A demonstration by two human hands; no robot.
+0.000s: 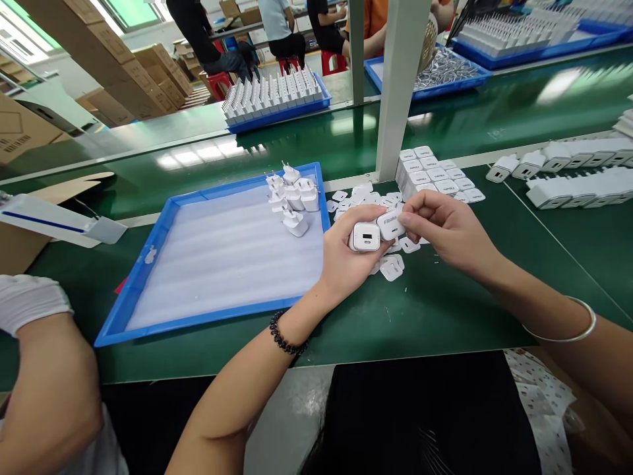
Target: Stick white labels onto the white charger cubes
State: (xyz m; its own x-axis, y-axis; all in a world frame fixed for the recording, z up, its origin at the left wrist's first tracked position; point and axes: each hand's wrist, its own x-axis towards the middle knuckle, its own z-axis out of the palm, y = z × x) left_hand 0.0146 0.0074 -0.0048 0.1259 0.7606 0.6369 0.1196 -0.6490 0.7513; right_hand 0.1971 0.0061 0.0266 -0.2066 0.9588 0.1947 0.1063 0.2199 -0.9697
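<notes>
The left hand (341, 254) is curled around a white USB charger (366, 237) above the green workbench (445, 310), probably light, rigid and slick (best taken by its sides); next, a lettered white cover (390, 225), likely thin, edge pinched by the right hand (448, 231).

The charger (366, 237) is white, tray rim (198, 322) blue, worktable (455, 310) green.

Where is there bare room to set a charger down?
Free: most of the blue tray, left of its plug cluster; the green bench between the right forearm and the charger rows. Crowded: around the left hand and right hand, with loose white pieces close by and white blocks grouped behind.
</notes>
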